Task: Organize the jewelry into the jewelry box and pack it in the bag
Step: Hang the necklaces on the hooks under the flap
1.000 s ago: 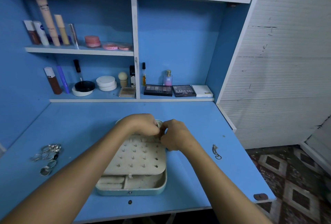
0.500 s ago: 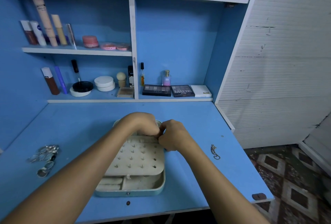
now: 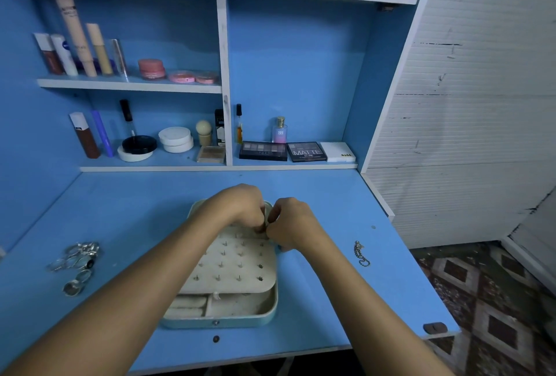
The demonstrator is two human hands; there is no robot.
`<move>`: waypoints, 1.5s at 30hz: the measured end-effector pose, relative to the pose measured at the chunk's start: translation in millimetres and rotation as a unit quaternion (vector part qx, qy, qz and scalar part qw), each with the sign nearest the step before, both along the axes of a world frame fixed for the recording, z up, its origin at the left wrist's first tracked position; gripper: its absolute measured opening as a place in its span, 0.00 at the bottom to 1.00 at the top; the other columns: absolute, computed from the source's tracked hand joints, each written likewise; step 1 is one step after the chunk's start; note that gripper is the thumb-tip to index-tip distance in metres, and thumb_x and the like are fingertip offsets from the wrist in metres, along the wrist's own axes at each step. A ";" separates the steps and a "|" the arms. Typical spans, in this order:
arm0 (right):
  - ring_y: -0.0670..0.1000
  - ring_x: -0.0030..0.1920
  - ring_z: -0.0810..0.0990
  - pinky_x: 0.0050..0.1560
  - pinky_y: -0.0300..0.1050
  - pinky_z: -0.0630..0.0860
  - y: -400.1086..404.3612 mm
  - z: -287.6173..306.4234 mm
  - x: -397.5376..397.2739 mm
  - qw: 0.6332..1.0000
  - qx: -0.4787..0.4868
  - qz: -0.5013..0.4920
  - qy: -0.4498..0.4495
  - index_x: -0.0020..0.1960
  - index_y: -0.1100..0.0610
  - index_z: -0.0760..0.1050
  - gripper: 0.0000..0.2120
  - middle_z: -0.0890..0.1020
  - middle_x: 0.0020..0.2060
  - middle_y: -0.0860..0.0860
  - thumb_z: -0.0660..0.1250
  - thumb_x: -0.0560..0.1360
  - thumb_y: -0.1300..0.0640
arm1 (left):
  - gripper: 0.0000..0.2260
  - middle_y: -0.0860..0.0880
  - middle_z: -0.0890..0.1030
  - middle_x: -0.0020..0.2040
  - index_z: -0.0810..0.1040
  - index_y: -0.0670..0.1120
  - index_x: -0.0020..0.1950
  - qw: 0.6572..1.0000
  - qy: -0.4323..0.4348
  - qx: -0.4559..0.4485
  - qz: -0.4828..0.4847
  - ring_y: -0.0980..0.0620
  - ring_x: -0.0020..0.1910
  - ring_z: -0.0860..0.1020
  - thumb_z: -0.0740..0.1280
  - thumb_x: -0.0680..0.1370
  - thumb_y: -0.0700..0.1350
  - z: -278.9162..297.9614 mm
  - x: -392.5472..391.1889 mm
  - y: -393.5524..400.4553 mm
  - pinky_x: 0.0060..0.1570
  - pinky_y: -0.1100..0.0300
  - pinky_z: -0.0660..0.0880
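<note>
Our left hand (image 3: 240, 207) and right hand (image 3: 290, 222) meet over the far edge of the jewelry box (image 3: 222, 270) mid-surface, fingers curled, pinching something too small to tell; if we fumble it, it could drop among the pegs

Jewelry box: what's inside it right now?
The jewelry box holds a pegged panel and padded front compartments. Both hands cover its far end.
</note>
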State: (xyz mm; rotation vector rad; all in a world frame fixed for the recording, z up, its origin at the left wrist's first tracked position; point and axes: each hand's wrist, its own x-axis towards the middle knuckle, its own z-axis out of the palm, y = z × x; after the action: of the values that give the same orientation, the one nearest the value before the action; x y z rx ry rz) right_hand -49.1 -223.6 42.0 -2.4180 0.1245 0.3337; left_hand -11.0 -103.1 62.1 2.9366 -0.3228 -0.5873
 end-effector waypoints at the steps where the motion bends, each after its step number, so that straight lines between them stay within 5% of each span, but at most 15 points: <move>1: 0.57 0.35 0.85 0.41 0.47 0.84 -0.6 0.4 -0.6 1.000 0.004 -0.002 0.001 0.55 0.59 0.77 0.10 0.77 0.41 0.53 0.64 0.74 0.62 | 0.11 0.44 0.82 0.50 0.83 0.43 0.56 1.000 -0.004 -0.003 0.004 0.48 0.41 0.75 0.67 0.74 0.42 -0.8 -0.1 0.5 0.40 0.57 0.73; 5: 0.59 0.36 0.86 0.41 0.46 0.84 -4.4 -3.1 -2.4 1.000 0.024 -0.010 -0.004 0.52 0.58 0.77 0.09 0.81 0.44 0.55 0.64 0.73 0.62 | 0.07 0.47 0.83 0.51 0.85 0.47 0.51 0.999 -0.012 -0.039 0.018 0.47 0.49 0.81 0.72 0.73 0.44 -1.8 0.0 3.3 0.46 0.56 0.79; 11: 0.56 0.30 0.80 0.37 0.47 0.82 -15.4 -8.6 -1.6 0.996 0.069 -0.032 -0.039 0.46 0.55 0.78 0.03 0.83 0.40 0.55 0.65 0.75 0.59 | 0.06 0.52 0.82 0.43 0.80 0.53 0.39 0.991 -0.048 -0.125 0.029 0.53 0.42 0.80 0.70 0.74 0.43 -1.8 1.7 2.6 0.35 0.63 0.72; 14: 0.59 0.37 0.83 0.41 0.55 0.84 -26.0 -7.0 -2.1 0.993 0.077 -0.050 -0.071 0.44 0.55 0.79 0.05 0.84 0.41 0.56 0.65 0.75 0.59 | 0.06 0.53 0.83 0.42 0.80 0.54 0.39 0.985 -0.060 -0.163 0.021 0.53 0.43 0.82 0.71 0.75 0.43 -0.5 -0.6 -5.7 0.38 0.62 0.76; 18: 0.54 0.38 0.83 0.40 0.48 0.81 -50.5 -2.6 -4.3 0.992 0.043 -0.074 -0.097 0.45 0.54 0.81 0.06 0.84 0.40 0.53 0.65 0.75 0.57 | 0.02 0.55 0.81 0.41 0.82 0.52 0.43 0.977 -0.067 -0.202 -0.005 0.52 0.44 0.82 0.71 0.75 0.44 0.1 -3.1 -19.9 0.45 0.59 0.79; 23: 0.53 0.42 0.83 0.42 0.45 0.79 -85.6 -3.3 -9.7 0.989 0.011 -0.123 -0.087 0.42 0.51 0.80 0.05 0.84 0.38 0.51 0.66 0.74 0.54 | 0.02 0.58 0.79 0.38 0.84 0.49 0.46 0.977 -0.055 -0.203 -0.037 0.56 0.39 0.78 0.71 0.75 0.45 -2.0 -1.9 -41.8 0.35 0.65 0.72; 28: 0.53 0.37 0.81 0.43 0.48 0.80 -116.6 -6.0 -17.8 0.984 -0.002 -0.163 -0.069 0.41 0.55 0.80 0.07 0.83 0.35 0.52 0.68 0.74 0.53 | 0.03 0.58 0.79 0.39 0.84 0.50 0.48 0.980 -0.036 -0.177 -0.080 0.56 0.44 0.78 0.72 0.75 0.45 -8.8 1.2 -67.9 0.46 0.61 0.76; 33: 0.48 0.32 0.75 0.32 0.40 0.71 -138.5 -5.1 -29.7 0.984 -0.020 -0.170 -0.047 0.39 0.55 0.79 0.07 0.81 0.34 0.50 0.70 0.75 0.54 | 0.04 0.58 0.78 0.40 0.84 0.50 0.49 0.979 -0.019 -0.169 -0.117 0.55 0.44 0.78 0.73 0.75 0.46 -15.6 1.3 -91.1 0.45 0.61 0.74; 38: 0.47 0.31 0.75 0.30 0.39 0.69 -150.2 -6.5 -44.4 0.985 -0.033 -0.169 -0.022 0.41 0.56 0.82 0.06 0.80 0.32 0.49 0.72 0.73 0.54 | 0.03 0.52 0.83 0.49 0.84 0.51 0.47 0.977 -0.016 -0.155 -0.142 0.52 0.48 0.80 0.73 0.75 0.46 -19.3 -1.7 -111.3 0.48 0.58 0.78; 45: 0.47 0.29 0.76 0.33 0.39 0.72 -150.9 -10.9 -54.5 0.988 -0.014 -0.153 0.028 0.40 0.58 0.84 0.09 0.81 0.28 0.49 0.76 0.70 0.52 | 0.02 0.53 0.79 0.46 0.81 0.55 0.43 0.974 -0.024 -0.157 -0.159 0.52 0.46 0.78 0.72 0.75 0.48 -27.8 -7.7 -134.9 0.49 0.55 0.78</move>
State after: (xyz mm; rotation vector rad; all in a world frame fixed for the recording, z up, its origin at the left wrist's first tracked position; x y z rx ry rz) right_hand -103.5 -374.5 31.1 -2.3702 0.5219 0.2607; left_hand -18.7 -238.0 34.3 2.6118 -0.8216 -0.4517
